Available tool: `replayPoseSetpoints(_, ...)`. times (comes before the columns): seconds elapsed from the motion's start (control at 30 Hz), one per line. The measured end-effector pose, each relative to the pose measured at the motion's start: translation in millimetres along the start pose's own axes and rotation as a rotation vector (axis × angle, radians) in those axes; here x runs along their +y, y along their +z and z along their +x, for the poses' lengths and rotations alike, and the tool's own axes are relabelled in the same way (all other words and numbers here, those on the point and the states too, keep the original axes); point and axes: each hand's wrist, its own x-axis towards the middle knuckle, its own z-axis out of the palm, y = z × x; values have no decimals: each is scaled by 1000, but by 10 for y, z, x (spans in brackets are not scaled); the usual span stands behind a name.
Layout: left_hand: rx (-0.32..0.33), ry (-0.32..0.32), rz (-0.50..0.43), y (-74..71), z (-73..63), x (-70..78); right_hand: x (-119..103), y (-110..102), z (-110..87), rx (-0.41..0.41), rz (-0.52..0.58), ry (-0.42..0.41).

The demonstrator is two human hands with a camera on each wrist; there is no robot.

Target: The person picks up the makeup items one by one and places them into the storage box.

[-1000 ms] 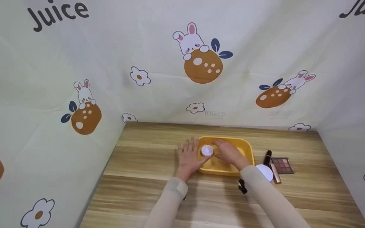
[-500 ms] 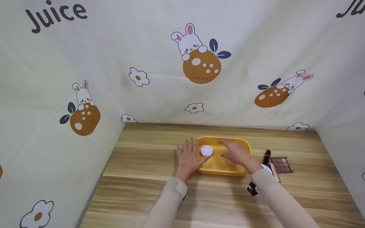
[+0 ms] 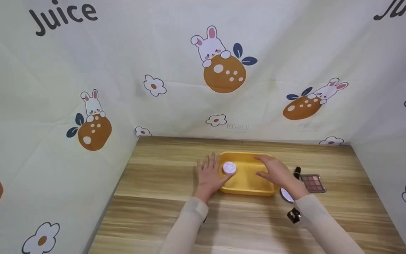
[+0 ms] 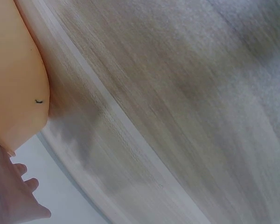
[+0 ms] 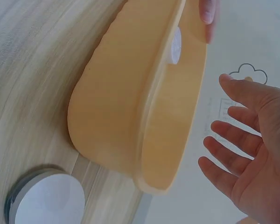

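Observation:
A yellow plastic tray (image 3: 245, 190) sits on the wooden table, and inside its left end is a small round container with a white patterned top (image 3: 229, 168). My left hand (image 3: 210, 178) rests at the tray's left rim, fingers straight and spread, thumb reaching over the edge beside the round container. In the left wrist view the left hand (image 4: 11, 191) shows only partly, below the tray's wall (image 4: 18, 70). Over the tray's right end hovers my right hand (image 3: 277, 173), fingers apart and nothing in them; the right wrist view shows its palm (image 5: 266, 163) bare.
Right of the tray lie a round white-topped compact (image 3: 287, 194), a black tube (image 3: 297, 172) and an eyeshadow palette (image 3: 313, 183), partly behind the right arm. A printed cloth wall (image 3: 174, 113) borders the table's back and sides.
The right hand has moved right, away from the round container towards the tray's right end, its fingers spreading. The left hand and the round container have stayed in place.

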Motion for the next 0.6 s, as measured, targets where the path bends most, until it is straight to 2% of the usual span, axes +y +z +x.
replayPoseSetpoints(0.3,14,6,-36,-9,-17,3,115,-119,-209,36,31,26)
replayPoseSetpoints(0.6,-4,-8,-68,16,-6,-7,207,-226,-356,91,55,39)
